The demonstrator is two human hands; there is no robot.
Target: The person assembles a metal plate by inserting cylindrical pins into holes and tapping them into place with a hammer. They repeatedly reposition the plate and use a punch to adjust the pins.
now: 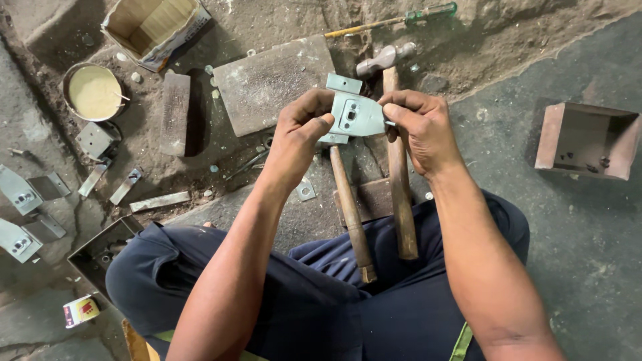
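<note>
Both my hands hold up a small grey metal lock plate [353, 113] with a cut-out slot in its face and a folded flange at its top. My left hand [302, 127] pinches its left edge, thumb on the front. My right hand [418, 124] grips its right edge with the fingertips. Below the hands, two wooden-handled hammers [401, 200] lie on the ground between my knees, one handle [349, 207] running toward my lap.
A flat steel block [271, 83] and a dark bar [175, 113] lie ahead. A screwdriver [394, 21], a cardboard box [157, 27] and a tin of yellowish paste [93, 91] sit farther off. Similar lock plates [20, 194] lie left; a rusty open metal box [588, 140] stands right.
</note>
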